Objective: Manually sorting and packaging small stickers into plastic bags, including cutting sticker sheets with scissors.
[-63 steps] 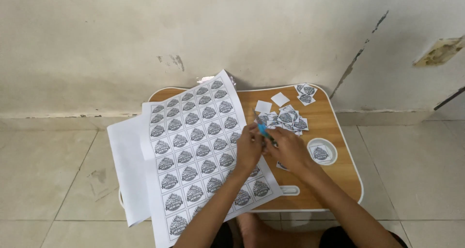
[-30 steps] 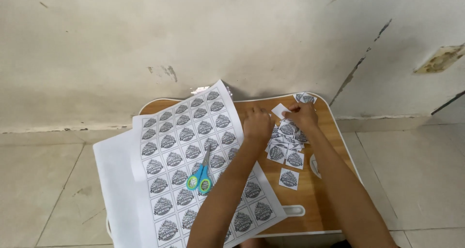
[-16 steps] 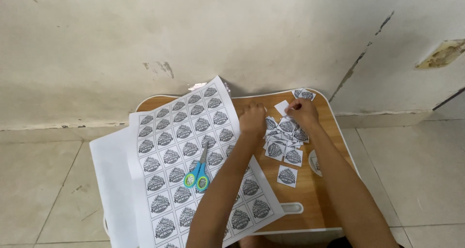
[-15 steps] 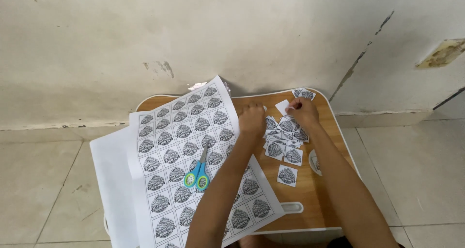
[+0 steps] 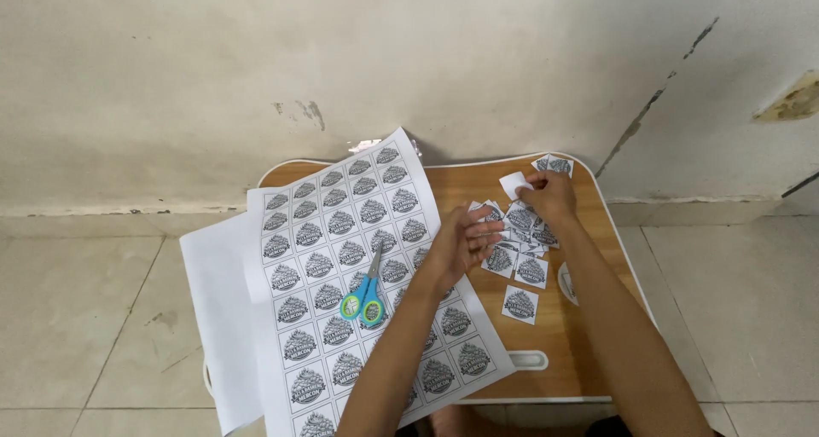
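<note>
A printed sheet [image 5: 341,275] of many round grey emblem labels lies over the left of a small wooden lap table [image 5: 478,190]. Blue and green scissors [image 5: 365,292] rest on the sheet. My left hand [image 5: 461,243] hovers at the sheet's right edge, fingers apart, holding nothing. My right hand [image 5: 550,194] is further back over a pile of cut square labels [image 5: 516,237], pinching a small white paper piece [image 5: 515,184]. One cut label [image 5: 520,304] lies apart near the front.
More white sheets [image 5: 217,318] stick out under the printed one past the table's left edge. A few cut labels [image 5: 553,162] sit at the table's back right corner. A stained wall [image 5: 409,62] rises behind; tiled floor [image 5: 85,300] surrounds.
The scissors left my hand and now lie on the sheet. My right hand has reached back to the far pile and picked at a small paper piece; my left hand has opened.
</note>
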